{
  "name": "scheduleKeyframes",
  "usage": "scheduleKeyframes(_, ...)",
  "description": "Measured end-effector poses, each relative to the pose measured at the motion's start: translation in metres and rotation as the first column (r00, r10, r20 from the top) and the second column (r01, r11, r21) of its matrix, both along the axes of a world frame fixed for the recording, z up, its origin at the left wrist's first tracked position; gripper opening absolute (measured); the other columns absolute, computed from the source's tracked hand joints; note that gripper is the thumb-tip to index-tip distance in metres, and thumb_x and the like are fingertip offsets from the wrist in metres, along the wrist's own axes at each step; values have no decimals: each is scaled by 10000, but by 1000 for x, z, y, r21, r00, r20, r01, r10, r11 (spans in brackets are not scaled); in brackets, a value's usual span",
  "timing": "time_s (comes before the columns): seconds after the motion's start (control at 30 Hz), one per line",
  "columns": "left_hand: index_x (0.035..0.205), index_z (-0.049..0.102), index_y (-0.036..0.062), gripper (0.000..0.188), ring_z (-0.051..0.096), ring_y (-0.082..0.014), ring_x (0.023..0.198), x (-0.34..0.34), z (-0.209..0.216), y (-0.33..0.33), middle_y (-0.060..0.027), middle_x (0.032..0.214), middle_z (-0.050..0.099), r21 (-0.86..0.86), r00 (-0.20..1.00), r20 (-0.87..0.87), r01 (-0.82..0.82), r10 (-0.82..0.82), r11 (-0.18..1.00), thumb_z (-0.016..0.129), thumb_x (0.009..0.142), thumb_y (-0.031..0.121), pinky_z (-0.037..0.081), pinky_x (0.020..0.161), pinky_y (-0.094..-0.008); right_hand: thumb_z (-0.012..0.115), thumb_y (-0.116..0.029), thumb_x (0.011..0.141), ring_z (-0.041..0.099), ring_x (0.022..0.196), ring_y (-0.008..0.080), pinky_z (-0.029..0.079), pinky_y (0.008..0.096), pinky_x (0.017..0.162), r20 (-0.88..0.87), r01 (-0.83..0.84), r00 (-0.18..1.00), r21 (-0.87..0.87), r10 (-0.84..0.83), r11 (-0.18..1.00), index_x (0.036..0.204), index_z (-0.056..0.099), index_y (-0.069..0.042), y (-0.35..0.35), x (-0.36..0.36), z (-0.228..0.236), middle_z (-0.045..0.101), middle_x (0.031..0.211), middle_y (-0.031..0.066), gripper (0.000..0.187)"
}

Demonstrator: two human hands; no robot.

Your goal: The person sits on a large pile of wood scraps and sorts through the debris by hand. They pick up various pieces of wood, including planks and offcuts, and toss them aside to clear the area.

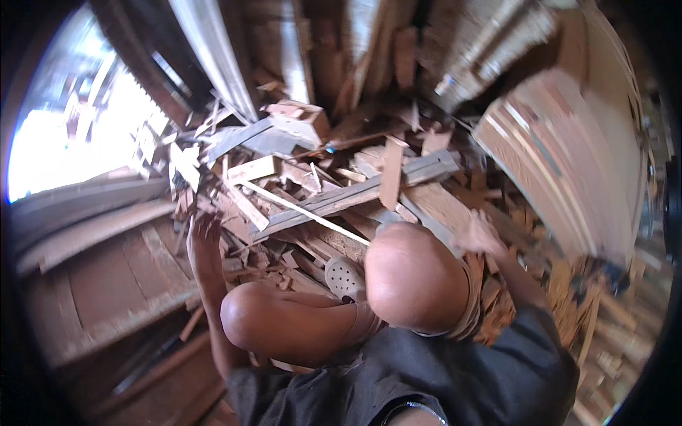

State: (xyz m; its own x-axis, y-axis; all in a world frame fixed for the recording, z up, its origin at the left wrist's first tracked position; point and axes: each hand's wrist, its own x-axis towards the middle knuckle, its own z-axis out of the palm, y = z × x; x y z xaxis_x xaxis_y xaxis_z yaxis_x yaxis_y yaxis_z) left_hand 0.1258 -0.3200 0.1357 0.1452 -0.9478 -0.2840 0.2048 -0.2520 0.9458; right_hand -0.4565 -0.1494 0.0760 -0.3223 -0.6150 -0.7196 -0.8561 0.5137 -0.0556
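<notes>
I am crouched over a heap of wood offcuts (298,177), with both knees raised in front of me. My left hand (204,231) is at the heap's left edge, fingers stretched forward over small scraps; no piece shows in it. My right hand (479,234) is beyond my right knee, beside a brown board (432,202), its thumb and fingers apart. Whether it touches that board is hard to tell. Between the hands lie a long grey grooved beam (348,195), a thin pale strip (302,211) and a short flat piece (391,174) leaning across the beam.
A large stack of panels (568,149) stands at the right. Long planks (213,50) lean upright at the back. A wooden panelled frame (106,277) lies at the left, below a bright opening. One clog (344,278) shows between my knees. Wood scraps (561,291) spread at the right.
</notes>
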Motion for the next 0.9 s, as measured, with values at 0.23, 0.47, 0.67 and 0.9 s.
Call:
scheduleKeyframes(0.23,1104,563,-5,453,611,-296,905,-136,15,-39,-182,913,623,380,-38,581,896,-813,229,477,931,405,474,778,-409,818,-451,540,392,1257,373,368,449,1000,290,263,913,120,-288,957,1313,306,102,42,-41,93,342,1353,326,1080)
scheduleKeyframes(0.47,1003,677,35,719,603,-351,983,-309,-106,-53,-189,1036,648,520,-516,658,838,-548,-164,459,793,687,466,843,-433,810,-470,549,412,1237,370,384,443,979,365,310,879,54,-308,949,1312,304,108,65,-3,90,363,1333,324,1082)
scheduleKeyframes(0.67,1041,651,70,543,613,-312,982,-406,-107,-3,-131,1082,632,318,320,655,705,-684,634,501,826,545,491,838,-417,803,-485,556,430,1221,367,397,437,961,350,336,883,-1,-315,942,1311,302,113,53,7,98,381,1317,323,1085)
scheduleKeyframes(0.9,1126,573,38,644,566,-325,1043,-419,-168,128,-159,1146,576,372,740,-200,663,-642,649,528,796,589,468,875,-427,795,-504,565,450,1201,363,413,431,941,407,273,880,-13,-244,962,1310,300,119,15,39,77,402,1297,321,1090)
